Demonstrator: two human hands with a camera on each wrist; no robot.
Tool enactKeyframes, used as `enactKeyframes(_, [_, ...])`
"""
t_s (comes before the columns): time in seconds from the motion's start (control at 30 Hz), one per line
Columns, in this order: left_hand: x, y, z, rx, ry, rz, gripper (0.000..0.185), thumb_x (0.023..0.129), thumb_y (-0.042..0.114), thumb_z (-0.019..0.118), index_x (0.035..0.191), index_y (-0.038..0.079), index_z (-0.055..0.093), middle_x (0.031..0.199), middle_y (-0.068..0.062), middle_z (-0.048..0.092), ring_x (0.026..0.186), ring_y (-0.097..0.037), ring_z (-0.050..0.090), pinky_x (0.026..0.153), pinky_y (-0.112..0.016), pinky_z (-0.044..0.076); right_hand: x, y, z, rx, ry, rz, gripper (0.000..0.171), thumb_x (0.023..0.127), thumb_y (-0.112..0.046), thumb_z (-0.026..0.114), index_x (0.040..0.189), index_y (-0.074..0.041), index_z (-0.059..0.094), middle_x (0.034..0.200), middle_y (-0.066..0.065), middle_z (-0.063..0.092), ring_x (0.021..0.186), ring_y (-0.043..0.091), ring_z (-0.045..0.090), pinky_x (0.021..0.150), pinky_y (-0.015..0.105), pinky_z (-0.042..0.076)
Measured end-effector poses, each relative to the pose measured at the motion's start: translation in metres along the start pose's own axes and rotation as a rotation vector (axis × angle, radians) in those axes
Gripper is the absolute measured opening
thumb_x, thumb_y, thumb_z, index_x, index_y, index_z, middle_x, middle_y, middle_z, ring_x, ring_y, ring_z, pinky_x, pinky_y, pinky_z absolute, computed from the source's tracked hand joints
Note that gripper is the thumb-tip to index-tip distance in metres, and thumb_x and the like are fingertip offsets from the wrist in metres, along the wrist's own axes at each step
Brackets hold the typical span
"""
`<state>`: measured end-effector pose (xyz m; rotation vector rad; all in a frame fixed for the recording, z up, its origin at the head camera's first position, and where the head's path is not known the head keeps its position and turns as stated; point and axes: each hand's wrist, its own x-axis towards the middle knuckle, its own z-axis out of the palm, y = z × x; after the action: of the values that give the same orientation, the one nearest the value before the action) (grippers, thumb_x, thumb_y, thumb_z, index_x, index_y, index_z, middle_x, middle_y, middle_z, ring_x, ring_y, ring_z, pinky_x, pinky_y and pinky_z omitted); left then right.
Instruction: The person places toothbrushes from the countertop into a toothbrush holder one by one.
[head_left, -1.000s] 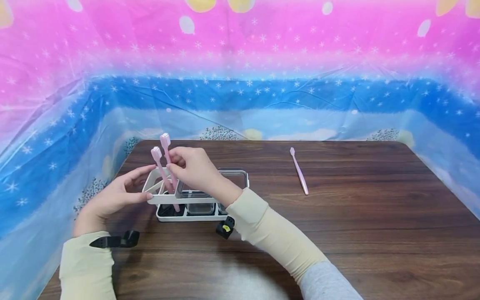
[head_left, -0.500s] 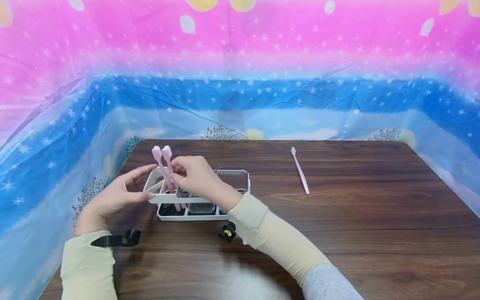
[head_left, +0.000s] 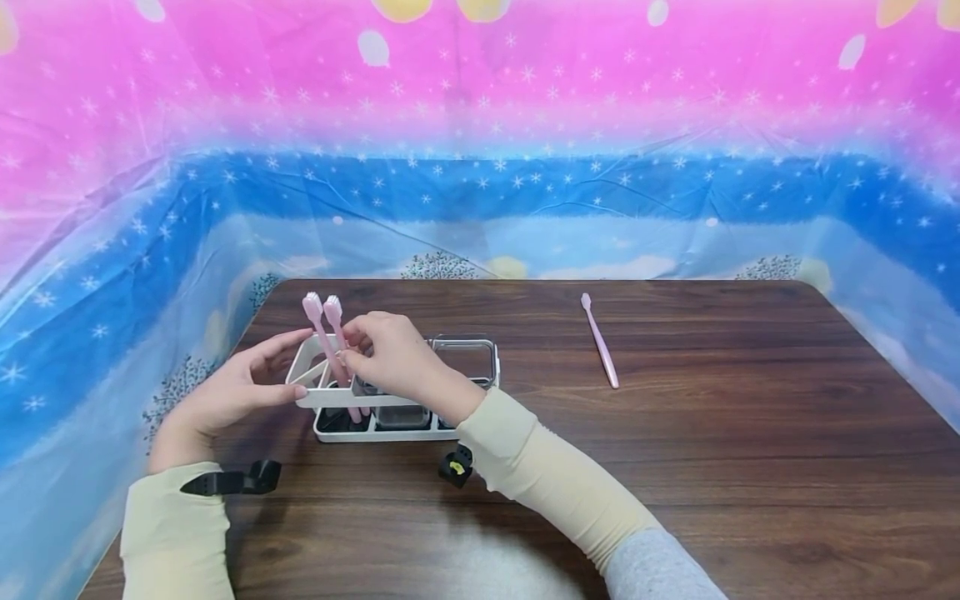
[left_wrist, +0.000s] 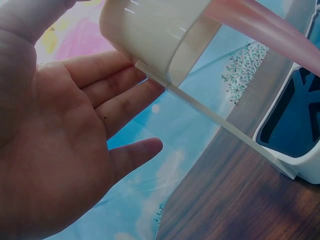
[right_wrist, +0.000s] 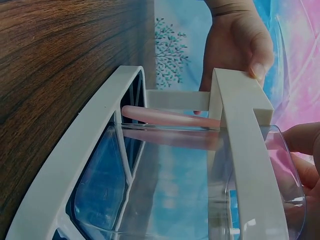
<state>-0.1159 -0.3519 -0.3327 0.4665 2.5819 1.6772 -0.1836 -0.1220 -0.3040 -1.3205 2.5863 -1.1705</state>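
Note:
A white two-tier toothbrush holder (head_left: 324, 401) stands at the left of the table, with a dark base inside its lower tier. My left hand (head_left: 217, 400) grips the left end of its upper frame, thumb at the front and fingers behind. One pink toothbrush (head_left: 322, 329) leans bristles-up in the left section. Beside it is a second pink toothbrush (head_left: 333, 310), pinched near its upper part by the thumb and fingers of my right hand (head_left: 393, 354). The handle ends reach down to the lower tier. In the right wrist view, a clear cup (right_wrist: 100, 185) sits in the holder.
A third pink toothbrush (head_left: 601, 350) lies on the dark wooden table (head_left: 750, 433), right of the holder. Another clear cup (head_left: 465, 342) is in the holder's right section. A patterned pink and blue cloth (head_left: 480, 183) surrounds the table's back and sides.
My right hand has lowered its toothbrush, so the brush head dropped level with the one beside it and the handle reached the lower tier. My left hand stays on the frame.

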Motion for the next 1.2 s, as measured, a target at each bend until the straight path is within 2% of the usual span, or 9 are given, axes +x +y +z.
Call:
enactKeyframes(0.3, [0.000,-0.001,0.000,-0.001,-0.003,0.001,0.069,0.087,-0.003,0.063,0.148,0.003,0.032,0.116,0.014,0.062,0.102,0.000,0.059,0.080,-0.018,0.048,-0.002,0.003,-0.002,0.008,-0.015,0.015,0.021,0.093,-0.016,0.062,0.112,-0.007,0.066,0.102,0.002,0.065,0.095,0.013,0.064,0.078,0.013,0.047])
enactKeyframes(0.57, [0.000,-0.002,0.000,0.013,-0.008,-0.006,0.070,0.088,-0.002,0.063,0.149,0.000,0.028,0.117,0.021,0.058,0.102,0.002,0.058,0.078,-0.019,0.050,-0.004,0.006,-0.011,0.006,-0.024,0.040,0.027,0.093,-0.018,0.062,0.117,-0.007,0.065,0.106,0.002,0.064,0.098,0.012,0.061,0.082,0.015,0.046])
enactKeyframes(0.67, [0.001,-0.001,0.001,0.001,-0.009,0.005,0.070,0.088,-0.003,0.063,0.148,-0.002,0.028,0.117,0.021,0.059,0.103,0.001,0.059,0.079,-0.018,0.050,-0.006,0.011,-0.027,0.000,0.012,0.051,0.032,0.092,-0.019,0.064,0.121,-0.005,0.063,0.110,0.003,0.064,0.100,0.011,0.060,0.087,0.017,0.046])
enactKeyframes(0.83, [0.000,0.000,0.000,0.033,0.005,0.014,0.070,0.087,-0.002,0.065,0.147,-0.003,0.030,0.116,0.018,0.061,0.104,0.003,0.057,0.082,-0.016,0.047,-0.014,0.030,-0.069,0.043,0.122,0.121,0.037,0.092,-0.020,0.065,0.125,-0.005,0.059,0.114,0.006,0.065,0.104,0.016,0.060,0.093,0.026,0.047])
enactKeyframes(1.03, [0.000,0.000,-0.001,0.051,0.006,-0.002,0.070,0.088,-0.001,0.065,0.148,-0.003,0.029,0.117,0.016,0.061,0.101,0.003,0.058,0.079,-0.017,0.048,-0.032,0.074,-0.119,0.075,0.261,0.270,0.039,0.091,-0.020,0.065,0.127,-0.005,0.059,0.117,0.013,0.065,0.105,0.024,0.061,0.090,0.036,0.050])
enactKeyframes(1.2, [0.000,-0.003,-0.001,0.009,-0.011,0.018,0.071,0.088,-0.005,0.062,0.149,-0.003,0.026,0.118,0.020,0.059,0.102,0.002,0.058,0.077,-0.018,0.050,-0.054,0.117,-0.147,0.047,0.320,0.368,0.038,0.092,-0.017,0.063,0.126,-0.001,0.059,0.118,0.017,0.064,0.108,0.029,0.061,0.091,0.041,0.049])
